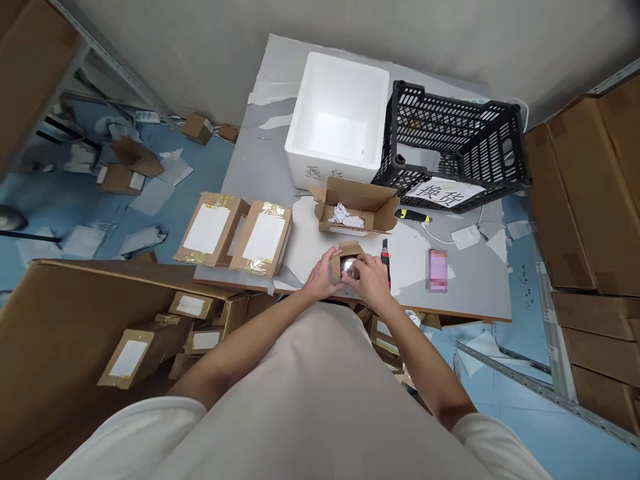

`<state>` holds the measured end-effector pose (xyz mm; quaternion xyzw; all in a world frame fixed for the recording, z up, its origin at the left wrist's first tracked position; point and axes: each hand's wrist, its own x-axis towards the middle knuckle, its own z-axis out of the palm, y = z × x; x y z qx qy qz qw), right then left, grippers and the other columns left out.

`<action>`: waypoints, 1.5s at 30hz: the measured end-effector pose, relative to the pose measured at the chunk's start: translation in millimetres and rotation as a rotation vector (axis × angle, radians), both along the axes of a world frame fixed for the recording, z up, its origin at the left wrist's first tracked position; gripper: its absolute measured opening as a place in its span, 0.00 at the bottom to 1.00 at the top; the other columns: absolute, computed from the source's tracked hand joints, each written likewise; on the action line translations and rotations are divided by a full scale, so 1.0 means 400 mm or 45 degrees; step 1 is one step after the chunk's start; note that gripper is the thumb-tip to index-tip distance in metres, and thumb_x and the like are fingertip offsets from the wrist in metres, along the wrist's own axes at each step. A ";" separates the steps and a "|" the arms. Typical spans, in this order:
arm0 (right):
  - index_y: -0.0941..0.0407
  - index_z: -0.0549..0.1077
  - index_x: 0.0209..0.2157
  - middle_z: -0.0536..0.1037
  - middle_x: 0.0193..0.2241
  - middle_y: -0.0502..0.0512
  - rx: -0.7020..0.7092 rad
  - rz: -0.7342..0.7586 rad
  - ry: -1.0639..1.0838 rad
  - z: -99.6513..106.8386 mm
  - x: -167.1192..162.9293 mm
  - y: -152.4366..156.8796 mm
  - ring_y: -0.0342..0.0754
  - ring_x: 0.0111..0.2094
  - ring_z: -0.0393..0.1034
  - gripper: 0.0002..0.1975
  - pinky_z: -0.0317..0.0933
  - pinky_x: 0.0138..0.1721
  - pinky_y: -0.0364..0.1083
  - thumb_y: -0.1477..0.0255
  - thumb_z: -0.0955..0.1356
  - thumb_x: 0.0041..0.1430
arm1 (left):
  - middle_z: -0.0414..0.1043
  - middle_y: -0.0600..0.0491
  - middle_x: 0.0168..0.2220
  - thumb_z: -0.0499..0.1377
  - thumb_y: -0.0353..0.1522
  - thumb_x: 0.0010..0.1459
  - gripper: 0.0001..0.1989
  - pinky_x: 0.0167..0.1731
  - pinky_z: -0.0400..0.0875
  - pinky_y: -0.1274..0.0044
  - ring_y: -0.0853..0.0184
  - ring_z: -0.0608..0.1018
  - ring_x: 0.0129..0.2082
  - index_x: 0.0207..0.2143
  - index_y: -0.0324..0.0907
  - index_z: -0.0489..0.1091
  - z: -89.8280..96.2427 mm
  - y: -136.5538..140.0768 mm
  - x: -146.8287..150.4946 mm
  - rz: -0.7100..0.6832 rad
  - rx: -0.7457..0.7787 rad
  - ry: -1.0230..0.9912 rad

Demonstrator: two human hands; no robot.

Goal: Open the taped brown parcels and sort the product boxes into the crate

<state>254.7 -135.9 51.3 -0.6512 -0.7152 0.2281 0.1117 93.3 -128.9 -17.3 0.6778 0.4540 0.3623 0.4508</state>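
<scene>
Evidently close work: left hand (321, 277) grips small brown cardboard box (337, 267), just nearside of open brown cardboard carton (363, 195); right hand (371, 279) at shiny silvery round object (349, 266) inside, closure unclear. Advisable: box steady, fingertips light.

Ahead we're blocked: open carton (383, 211) just beyond the small box (337, 268), foam box (303, 164) and black crate (504, 148) behind it. We've a lane between left hand (321, 275) and taped parcels (264, 235). Right hand (371, 278) has the cutter (385, 256) beside it (tight); past that, we get free tabletop (411, 267) as far as the blurred pink item (438, 271).
</scene>
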 end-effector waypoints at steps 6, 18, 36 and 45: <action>0.56 0.67 0.46 0.69 0.48 0.64 -0.048 -0.616 0.796 -0.091 0.078 -0.041 0.53 0.43 0.69 0.22 0.65 0.44 0.55 0.57 0.66 0.54 | 0.60 0.40 0.53 0.65 0.37 0.49 0.35 0.54 0.63 0.60 0.55 0.66 0.56 0.56 0.40 0.54 -0.001 -0.025 0.004 0.149 0.091 0.076; 0.51 0.59 0.56 0.75 0.35 0.51 -0.129 -0.365 1.287 -0.107 0.091 0.086 0.47 0.38 0.72 0.31 0.66 0.46 0.52 0.60 0.69 0.52 | 0.58 0.42 0.54 0.58 0.34 0.57 0.16 0.53 0.65 0.61 0.56 0.64 0.57 0.48 0.43 0.67 -0.003 -0.007 -0.022 -0.249 0.262 0.226; 0.50 0.63 0.58 0.59 0.62 0.60 0.110 0.725 0.141 -0.060 0.138 0.045 0.57 0.64 0.49 0.22 0.58 0.58 0.61 0.71 0.63 0.63 | 0.63 0.40 0.56 0.67 0.43 0.47 0.39 0.55 0.62 0.59 0.53 0.68 0.56 0.58 0.41 0.57 0.009 0.053 0.002 -0.209 -0.019 0.085; 0.48 0.63 0.59 0.49 0.65 0.64 0.089 0.787 0.102 -0.081 0.151 0.021 0.64 0.64 0.46 0.31 0.59 0.54 0.63 0.66 0.71 0.53 | 0.60 0.39 0.59 0.67 0.44 0.46 0.43 0.56 0.62 0.59 0.53 0.67 0.57 0.60 0.41 0.53 0.009 0.045 -0.022 -0.300 -0.043 0.125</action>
